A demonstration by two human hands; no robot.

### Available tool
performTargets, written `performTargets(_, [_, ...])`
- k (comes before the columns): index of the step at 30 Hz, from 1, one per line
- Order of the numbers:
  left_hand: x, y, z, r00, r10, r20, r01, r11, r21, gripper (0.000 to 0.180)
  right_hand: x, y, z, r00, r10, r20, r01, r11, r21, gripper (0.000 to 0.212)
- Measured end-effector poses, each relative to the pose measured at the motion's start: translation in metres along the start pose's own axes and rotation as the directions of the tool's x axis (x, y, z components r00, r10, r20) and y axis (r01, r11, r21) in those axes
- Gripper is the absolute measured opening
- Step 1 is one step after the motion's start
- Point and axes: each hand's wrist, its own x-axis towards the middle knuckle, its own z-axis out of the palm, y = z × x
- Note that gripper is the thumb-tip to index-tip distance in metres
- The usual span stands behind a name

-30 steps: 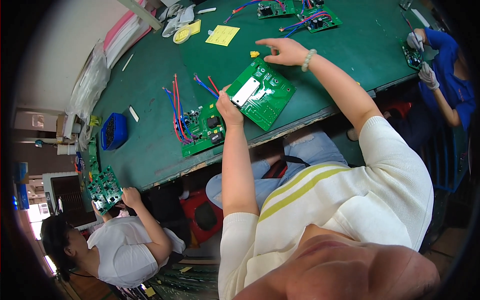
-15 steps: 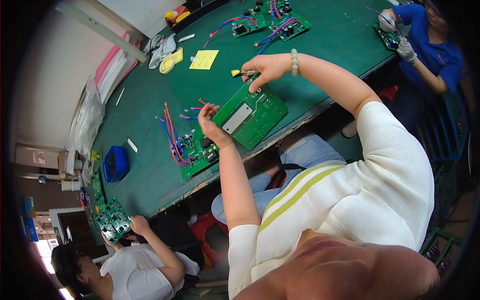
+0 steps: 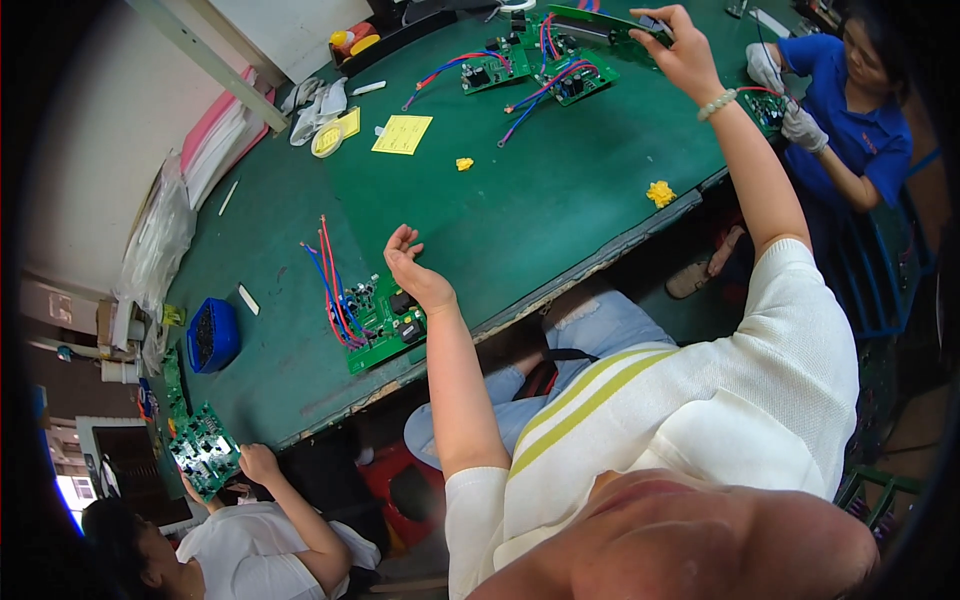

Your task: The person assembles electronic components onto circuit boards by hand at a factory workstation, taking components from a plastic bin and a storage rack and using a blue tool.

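My right hand (image 3: 685, 55) is raised at the far right of the table. Its fingers grip one end of a green circuit board (image 3: 592, 17), which is tilted so that it shows nearly edge-on. Beneath that board lie other wired boards at the far edge. My left hand (image 3: 420, 278) holds nothing, its fingers loosely curled and apart. It hovers beside a circuit board (image 3: 385, 325) with red and blue wires that lies near the table's front edge.
Two yellow lumps (image 3: 660, 194) (image 3: 464, 164) lie on the green table (image 3: 560, 220). Wired boards (image 3: 580, 80), a yellow paper (image 3: 403, 134) and a blue bin (image 3: 212, 335) are around. Co-workers hold boards at the left (image 3: 205, 450) and right (image 3: 765, 108).
My right hand has carried the green board from in front of me to the far right, tilting it. My left hand has come off that board and stays near the wired one.
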Motion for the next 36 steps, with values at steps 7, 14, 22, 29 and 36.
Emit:
performTargets(7, [-0.001,-0.002,-0.007,0.998,-0.062,0.033,0.062,0.998,-0.009,0.049,-0.010,0.138,0.045,0.972,0.014,0.236,0.145,0.754,-0.641,0.021])
performTargets(14, [-0.001,0.002,-0.001,0.993,-0.084,0.086,0.081,0.996,0.036,0.052,-0.029,0.204,0.092,0.940,0.060,0.335,0.212,0.666,-0.715,0.022])
performTargets(22, [0.000,0.004,0.001,0.990,-0.101,0.097,0.100,0.995,0.014,0.048,-0.033,0.208,0.083,0.817,0.120,0.564,0.227,0.832,-0.506,0.056])
performTargets(29, [-0.001,-0.008,0.001,0.990,-0.068,0.127,0.084,0.989,-0.121,0.034,-0.008,0.176,0.056,0.815,0.080,0.574,0.277,0.816,-0.508,0.062])
performTargets(36, [-0.022,0.029,0.007,0.904,0.343,0.257,-0.423,0.808,0.410,0.015,-0.023,-0.007,0.165,0.935,0.021,0.354,-0.129,0.950,0.284,0.036])
